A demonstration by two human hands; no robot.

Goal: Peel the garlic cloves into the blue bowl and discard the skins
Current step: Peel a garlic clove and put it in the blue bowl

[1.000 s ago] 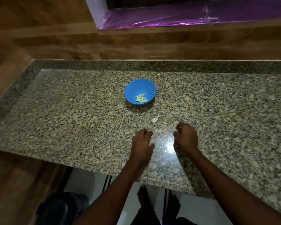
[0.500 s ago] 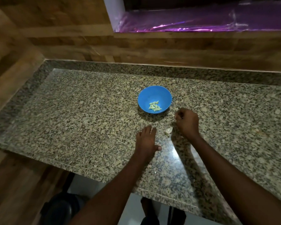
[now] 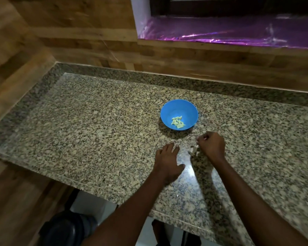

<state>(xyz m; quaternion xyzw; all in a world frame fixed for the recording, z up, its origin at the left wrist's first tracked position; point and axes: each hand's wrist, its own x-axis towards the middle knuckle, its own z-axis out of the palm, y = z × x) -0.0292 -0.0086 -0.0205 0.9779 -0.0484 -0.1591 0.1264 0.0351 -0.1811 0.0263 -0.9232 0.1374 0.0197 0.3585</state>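
A blue bowl (image 3: pixel 179 114) stands on the granite counter (image 3: pixel 96 132) and holds several peeled pale-green garlic cloves (image 3: pixel 177 122). Just in front of it, my right hand (image 3: pixel 212 145) is curled, its fingertips pinched together over something small and pale that I cannot make out. Pale garlic skins (image 3: pixel 192 150) lie on the counter beside that hand, between my two hands. My left hand (image 3: pixel 168 161) rests flat on the counter with its fingers straight, palm down, holding nothing.
Wooden panelling (image 3: pixel 78 32) rises behind and to the left of the counter. A ledge covered in shiny purple film (image 3: pixel 229 31) runs along the back right. The counter's front edge (image 3: pixel 114 201) is close to my body; a dark rounded object (image 3: pixel 66 228) sits on the floor below.
My right hand has moved forward from the near counter to the skins just in front of the bowl and stays curled. My left hand has flattened out on the counter.
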